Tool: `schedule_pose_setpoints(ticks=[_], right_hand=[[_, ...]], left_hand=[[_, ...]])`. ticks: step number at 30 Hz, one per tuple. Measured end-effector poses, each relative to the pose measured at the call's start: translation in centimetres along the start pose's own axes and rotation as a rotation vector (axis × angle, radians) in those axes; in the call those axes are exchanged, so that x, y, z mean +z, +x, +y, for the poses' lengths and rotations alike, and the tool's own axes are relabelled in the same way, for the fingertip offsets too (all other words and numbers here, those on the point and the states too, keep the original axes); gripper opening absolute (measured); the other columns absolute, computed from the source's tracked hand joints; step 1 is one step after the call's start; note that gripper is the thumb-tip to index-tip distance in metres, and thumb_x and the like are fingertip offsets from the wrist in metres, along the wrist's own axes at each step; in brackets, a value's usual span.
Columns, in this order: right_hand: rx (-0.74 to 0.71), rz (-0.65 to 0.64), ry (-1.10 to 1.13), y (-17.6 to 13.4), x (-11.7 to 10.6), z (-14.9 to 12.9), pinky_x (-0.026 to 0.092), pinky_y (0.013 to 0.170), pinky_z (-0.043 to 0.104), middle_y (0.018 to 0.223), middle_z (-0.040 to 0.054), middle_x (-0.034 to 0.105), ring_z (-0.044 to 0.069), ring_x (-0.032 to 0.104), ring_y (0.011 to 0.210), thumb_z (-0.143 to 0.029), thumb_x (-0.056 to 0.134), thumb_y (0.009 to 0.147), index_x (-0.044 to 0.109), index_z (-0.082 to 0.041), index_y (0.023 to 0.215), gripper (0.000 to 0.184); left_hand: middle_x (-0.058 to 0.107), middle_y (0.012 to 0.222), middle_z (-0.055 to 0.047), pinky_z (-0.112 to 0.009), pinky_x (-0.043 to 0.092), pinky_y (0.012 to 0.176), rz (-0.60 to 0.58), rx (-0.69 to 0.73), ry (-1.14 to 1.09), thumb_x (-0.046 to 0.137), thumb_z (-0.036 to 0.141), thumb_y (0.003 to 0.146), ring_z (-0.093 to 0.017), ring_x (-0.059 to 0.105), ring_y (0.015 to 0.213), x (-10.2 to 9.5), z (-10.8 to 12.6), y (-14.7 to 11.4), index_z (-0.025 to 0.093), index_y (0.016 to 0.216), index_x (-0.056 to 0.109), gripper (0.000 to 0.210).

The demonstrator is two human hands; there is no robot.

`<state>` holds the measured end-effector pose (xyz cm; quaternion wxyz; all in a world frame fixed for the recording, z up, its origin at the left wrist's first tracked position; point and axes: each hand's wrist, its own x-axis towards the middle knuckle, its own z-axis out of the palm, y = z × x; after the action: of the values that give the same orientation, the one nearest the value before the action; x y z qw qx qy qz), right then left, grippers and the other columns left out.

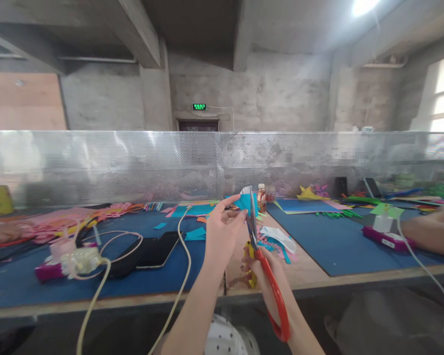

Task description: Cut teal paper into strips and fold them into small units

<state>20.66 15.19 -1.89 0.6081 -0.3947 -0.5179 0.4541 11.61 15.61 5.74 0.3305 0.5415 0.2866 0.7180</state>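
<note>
My left hand is raised over the table edge with a small piece of blue paper pinched between thumb and fingers. My right hand is wrapped round a pair of scissors with a large red handle loop. Their blades point up and lie against the blue paper near the left thumb. Something yellow shows beside my right fingers; I cannot tell what it is. Beyond my hands, blue and pink paper scraps and a crumpled white piece lie on the bare wood.
A dark phone and a looping pale cable lie to the left. Magenta devices stand on both sides, one a glue-gun-like holder. Other people's hands rest at the far edges. A perforated metal screen closes the back.
</note>
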Motion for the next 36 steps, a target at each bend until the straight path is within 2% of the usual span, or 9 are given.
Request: schedule_pose_setpoints(ticks=[9,15,20,25,31,36], right_hand=[[-0.014,-0.057,0.025,-1.0,0.0,-1.2,0.036,0.037,0.021,0.062,-0.0001,0.056,0.012,0.053,0.047,-0.037,0.06,0.061,0.051,-0.016,0.081,0.03],[0.067,-0.027,0.031,-0.2,0.0,-0.4,0.033,0.036,0.019,0.062,-0.0001,0.057,0.011,0.051,0.045,-0.033,0.062,0.058,0.05,-0.015,0.082,0.032],[0.007,-0.049,0.054,0.3,-0.2,0.5,0.035,0.038,0.02,0.065,0.0011,0.057,0.012,0.051,0.048,-0.034,0.063,0.055,0.051,-0.015,0.08,0.034],[0.055,-0.03,0.042,0.5,-0.3,0.7,0.034,0.037,0.02,0.061,-0.0007,0.054,0.012,0.049,0.047,-0.034,0.064,0.054,0.051,-0.015,0.083,0.037],[-0.011,-0.002,-0.057,-0.1,-0.2,0.3,0.038,0.04,0.021,0.051,-0.0051,0.046,0.01,0.045,0.044,-0.029,0.057,0.06,0.052,-0.015,0.083,0.027],[-0.095,-0.006,-0.106,-0.7,-0.2,0.1,0.038,0.04,0.021,0.049,-0.0052,0.045,0.01,0.044,0.042,-0.026,0.051,0.064,0.053,-0.014,0.083,0.023]], left_hand=[[0.06,0.065,-0.001,-0.032,0.047,0.073,-0.013,0.001,0.001,0.06,0.021,0.067,-0.014,0.059,0.068,-0.2,-0.3,0.0,0.02,0.102,0.055,0.035],[0.06,0.067,-0.001,-0.033,0.046,0.075,-0.022,0.015,0.02,0.06,0.023,0.069,-0.015,0.059,0.07,-0.3,-0.5,-0.1,0.021,0.104,0.054,0.036],[0.06,0.066,0.0,-0.031,0.046,0.074,-0.021,0.026,0.018,0.059,0.023,0.069,-0.013,0.059,0.069,-0.3,-0.5,-0.2,0.022,0.104,0.055,0.036],[0.06,0.067,-0.001,-0.031,0.047,0.072,-0.016,0.016,0.011,0.06,0.023,0.068,-0.014,0.059,0.068,-0.2,-0.6,-0.1,0.022,0.103,0.055,0.036],[0.061,0.068,-0.001,-0.031,0.047,0.073,-0.02,0.003,0.014,0.06,0.023,0.068,-0.014,0.06,0.07,-0.3,-0.6,-0.1,0.023,0.104,0.055,0.036],[0.06,0.067,-0.001,-0.031,0.047,0.073,-0.021,0.014,0.014,0.06,0.023,0.069,-0.014,0.06,0.069,-0.1,-0.6,-0.2,0.023,0.104,0.054,0.036]])
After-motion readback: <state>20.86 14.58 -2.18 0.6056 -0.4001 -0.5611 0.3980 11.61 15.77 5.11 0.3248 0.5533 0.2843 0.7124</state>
